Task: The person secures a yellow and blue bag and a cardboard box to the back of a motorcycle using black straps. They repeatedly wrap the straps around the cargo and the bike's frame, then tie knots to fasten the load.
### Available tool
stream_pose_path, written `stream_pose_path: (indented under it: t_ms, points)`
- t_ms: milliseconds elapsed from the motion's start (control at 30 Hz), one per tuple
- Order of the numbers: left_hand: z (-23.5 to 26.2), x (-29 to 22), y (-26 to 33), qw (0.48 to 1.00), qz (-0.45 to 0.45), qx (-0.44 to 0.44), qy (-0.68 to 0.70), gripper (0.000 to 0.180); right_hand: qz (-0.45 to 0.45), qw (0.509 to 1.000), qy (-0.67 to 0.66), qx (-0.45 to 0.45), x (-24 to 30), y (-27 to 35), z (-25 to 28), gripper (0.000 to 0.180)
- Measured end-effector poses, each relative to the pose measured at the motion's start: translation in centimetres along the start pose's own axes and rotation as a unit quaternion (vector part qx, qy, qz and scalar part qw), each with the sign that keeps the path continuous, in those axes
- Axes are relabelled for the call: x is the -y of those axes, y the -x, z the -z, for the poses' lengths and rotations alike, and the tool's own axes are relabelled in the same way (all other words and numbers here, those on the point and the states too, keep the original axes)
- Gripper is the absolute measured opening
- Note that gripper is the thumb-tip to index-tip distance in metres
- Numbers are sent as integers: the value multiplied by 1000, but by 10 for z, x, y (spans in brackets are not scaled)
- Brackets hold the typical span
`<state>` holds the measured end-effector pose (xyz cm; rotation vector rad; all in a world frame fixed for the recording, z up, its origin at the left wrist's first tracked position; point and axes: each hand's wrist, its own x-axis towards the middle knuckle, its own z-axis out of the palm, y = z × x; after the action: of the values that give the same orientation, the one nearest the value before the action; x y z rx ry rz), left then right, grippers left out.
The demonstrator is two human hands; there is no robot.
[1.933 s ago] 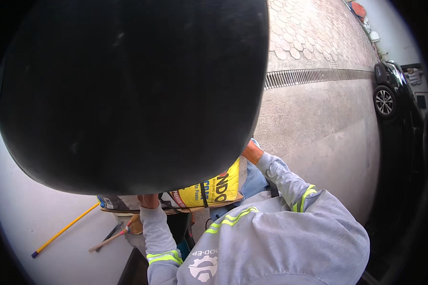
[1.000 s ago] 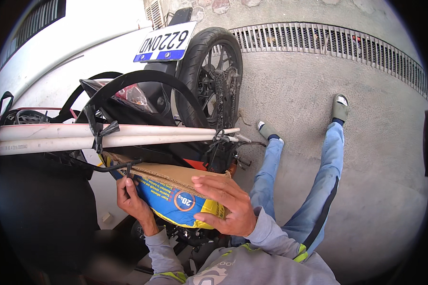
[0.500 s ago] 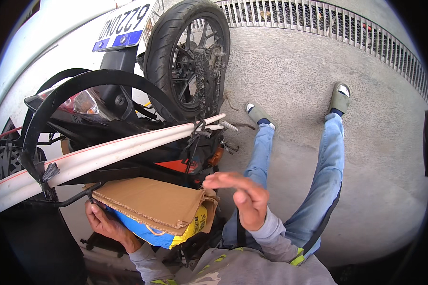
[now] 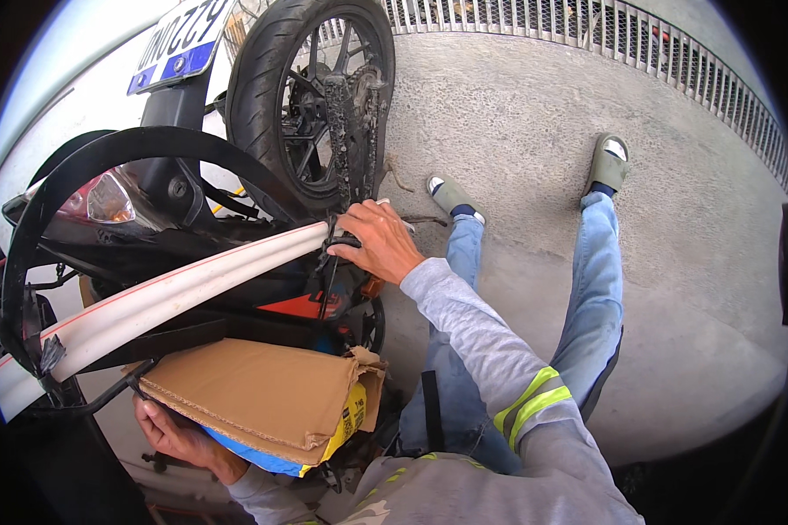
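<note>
My right hand (image 4: pixel 383 240) is closed over the right-hand ends of two long white plastic pipes (image 4: pixel 219 267), where a black tie (image 4: pixel 331 254) binds them. Its thumb lies against the tie, and the fingers wrap over the top. My left hand (image 4: pixel 177 439) curls round the left end of a blue-and-yellow bag (image 4: pixel 263 455) with folded brown cardboard (image 4: pixel 245 389) on top; some fingers are hidden beneath. Both pipes slant along the side of a black motorcycle (image 4: pixel 140 232), just beyond the cardboard.
A curved black rack bar (image 4: pixel 140 140) arches over the pipes, with a second black tie (image 4: pixel 52 354) at their left. The motorcycle's rear wheel (image 4: pixel 263 96) and licence plate (image 4: pixel 177 44) stand beyond. A metal floor grate (image 4: pixel 587 31) crosses the far side. My slippered feet (image 4: pixel 449 192) stand on concrete.
My right hand has moved from above the cardboard's right end, open, up to the pipe ends and closed there. My left hand stays at the bag. The view has shifted slightly right.
</note>
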<state>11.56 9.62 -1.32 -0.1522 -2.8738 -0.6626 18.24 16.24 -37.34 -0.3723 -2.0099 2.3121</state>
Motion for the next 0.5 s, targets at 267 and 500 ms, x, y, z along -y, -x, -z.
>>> stream_pose_path:
  t_ms: [267,500]
  points:
    - [1,0,1,1000,4,-8,2,30,-145,969,-200,-3,-12,-27,-7,24]
    - [3,-1,1,1000,4,-3,-16,33,4,982,-145,-122,13,27,-18,2]
